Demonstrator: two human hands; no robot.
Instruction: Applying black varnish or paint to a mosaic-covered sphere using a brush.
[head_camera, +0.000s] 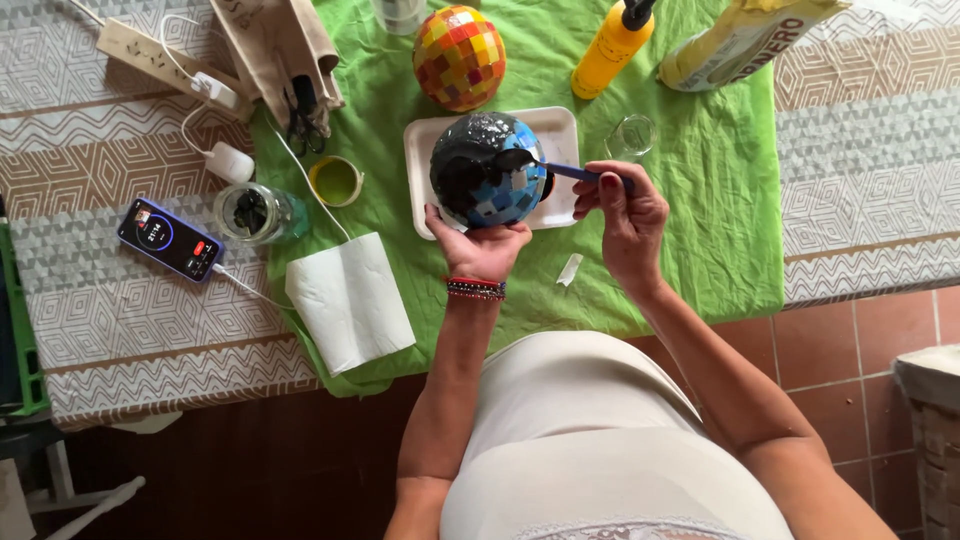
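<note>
My right hand (625, 215) pinches a blue spatula (560, 170); my left hand (480, 245) cups the mosaic ball (490, 170) over a white tray (560, 130); green cloth (700, 180), patterned table (100, 300), tiled floor (850, 340); blue tiles half smeared with black grout.

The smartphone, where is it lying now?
In the head view, the smartphone lies at the left on the patterned tablecloth, beside the glass jar and left of the folded paper towel.
</note>
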